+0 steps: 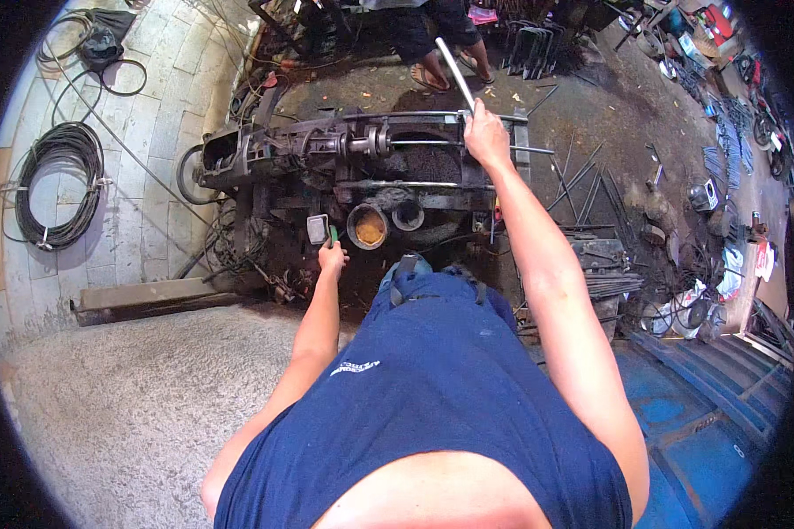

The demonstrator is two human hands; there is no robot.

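Note:
My right hand [487, 137] is closed round a silver metal bar [452, 70], which slants up and left over the far rail of a dark, greasy machine [326, 154]. My left hand [333, 257] grips the green handle of a small tool with a pale grey, rectangular head [318, 229]; its exact kind I cannot make out. Just right of that tool stands a round can [354, 212] with an orange-brown substance inside. Beside it sits a smaller dark can [408, 215], its contents too dark to tell. Polished rods [428, 184] run along the machine.
Across the machine stands a person in sandals [430, 75]. Loose metal rods [582, 181] lie on the floor at right, near a stack of dark bars [600, 278]. A coiled black cable [60, 185] hangs on the white block wall at left. Blue metal panels [679, 423] lie at lower right.

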